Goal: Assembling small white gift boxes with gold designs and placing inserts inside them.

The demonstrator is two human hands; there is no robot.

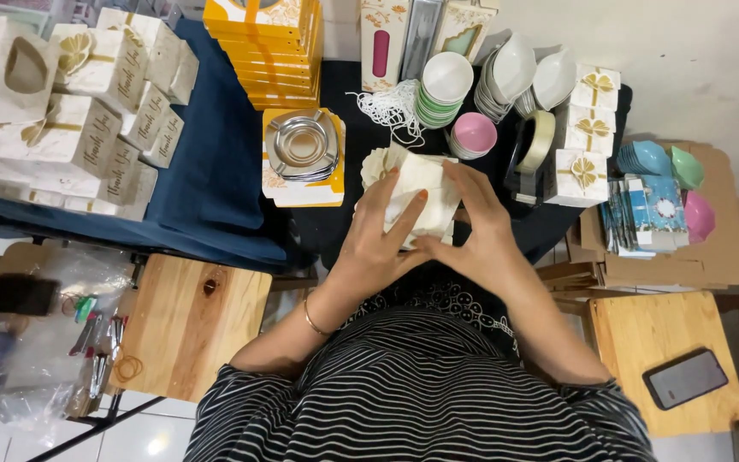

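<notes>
The cream paper piece [421, 192], a pale folded sheet or flat box, sits between both hands directly ahead of the person's striped torso, over the near edge of the black-covered table [361, 231]. The left hand [378, 244] comes up from the lower left and grips its left side, fingers spread across the face with the thumb beneath. The right hand [481, 231] comes from the lower right and clasps its right side, fingers curled over the top edge. Both hands are closed on it, neither one free, and they stand about equally near; the two wrists almost meet just below its lower corner. Its long axis appears to run from near-left to far-right, tilted rather than square to the table edge, though the fingers hide much of its outline.

Taking the paper piece as the landmark: just beyond it and to the left lies a metal ashtray [303, 145] on a yellow and white box. Just beyond it to the right sit a pink bowl [475, 133] and a tape dispenser [530, 150]. Further back stands a stack of white bowls [445, 85]. Far left of it, white gift boxes [87, 120] pile on a blue cloth. Nearer than it and to the right, a phone [687, 377] lies on a wooden stool [635, 342].
</notes>
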